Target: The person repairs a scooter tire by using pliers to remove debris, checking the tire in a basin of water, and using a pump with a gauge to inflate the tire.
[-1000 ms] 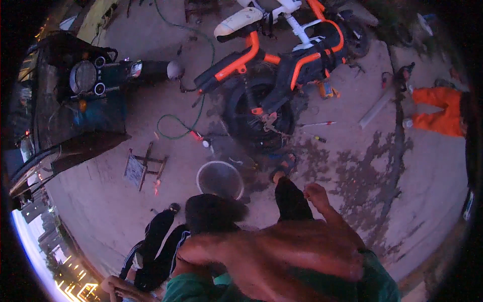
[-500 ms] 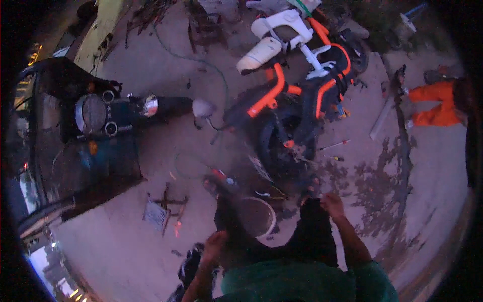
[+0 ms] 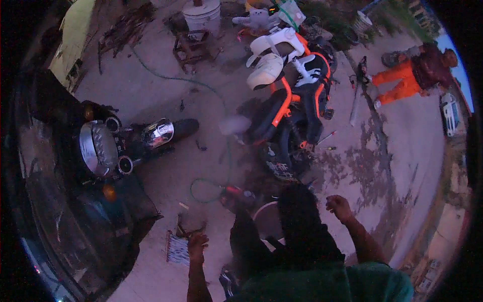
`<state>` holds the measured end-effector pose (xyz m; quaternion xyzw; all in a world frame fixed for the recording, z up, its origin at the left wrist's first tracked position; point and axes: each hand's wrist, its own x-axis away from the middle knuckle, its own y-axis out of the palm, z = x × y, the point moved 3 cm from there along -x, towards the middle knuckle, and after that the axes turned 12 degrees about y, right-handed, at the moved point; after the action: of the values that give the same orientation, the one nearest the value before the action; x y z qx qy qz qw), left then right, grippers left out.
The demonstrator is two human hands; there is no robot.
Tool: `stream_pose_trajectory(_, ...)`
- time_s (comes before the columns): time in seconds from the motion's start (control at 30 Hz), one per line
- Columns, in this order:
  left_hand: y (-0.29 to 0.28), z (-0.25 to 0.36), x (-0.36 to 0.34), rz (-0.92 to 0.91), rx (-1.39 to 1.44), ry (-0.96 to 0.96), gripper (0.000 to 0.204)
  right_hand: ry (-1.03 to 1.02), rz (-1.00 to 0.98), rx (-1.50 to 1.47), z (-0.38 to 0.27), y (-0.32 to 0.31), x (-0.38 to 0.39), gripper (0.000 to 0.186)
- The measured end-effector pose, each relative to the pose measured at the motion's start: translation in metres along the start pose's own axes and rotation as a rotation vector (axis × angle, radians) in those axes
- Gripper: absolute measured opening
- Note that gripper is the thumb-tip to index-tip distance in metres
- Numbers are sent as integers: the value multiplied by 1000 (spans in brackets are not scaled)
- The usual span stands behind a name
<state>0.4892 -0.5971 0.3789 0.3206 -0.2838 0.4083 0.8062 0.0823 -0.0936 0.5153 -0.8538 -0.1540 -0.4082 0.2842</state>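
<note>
My left hand (image 3: 197, 246) hangs in the air beside a small stool (image 3: 177, 249) with a woven seat, its fingers loosely bent and apart, with nothing seen in them. Out to the right of my dark-clothed legs, my right hand (image 3: 339, 208) is raised with curled fingers, and no held thing shows. Ahead of my legs stands a partly stripped motorcycle (image 3: 282, 108) with an orange frame. A round basin (image 3: 269, 221) lies between my legs, partly covered by them. Near my left foot is a red tool (image 3: 234, 191), blurred.
A second motorcycle (image 3: 98, 148) with a round headlight stands at left. A green hose (image 3: 221, 100) curves over the ground. A screwdriver (image 3: 328, 148) lies right of the orange frame. A person (image 3: 410, 75) in orange trousers is at far right; a white bucket (image 3: 202, 17) stands behind.
The view has shifted and turned. My left hand has moved outward to the left, beside the stool, its fingers looser. My right hand stays raised on the right. More of the other person shows.
</note>
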Motion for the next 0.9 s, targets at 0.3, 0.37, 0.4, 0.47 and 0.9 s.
stream_pose_trajectory(0.3, 29, 56, 3, -99, -303, 153, 32, 103, -180, -150, -16, 95, -53, 32)
stream_pose_trajectory(0.37, -15, 31, -36, -234, 293, -188, 34, -108, -156, 58, 3, 107, -90, 30)
stream_pose_trajectory(0.4, 12, 49, -47, -244, 282, -191, 34, 4, -213, -156, 21, 121, -107, 29)
stream_pose_trajectory(0.47, 97, 113, -61, -141, -474, -68, 35, 236, -259, -640, 61, 146, -137, 28)
stream_pose_trajectory(0.9, 309, 256, -279, -435, -819, -31, 27, 349, -327, -1075, -150, 243, -183, 22)
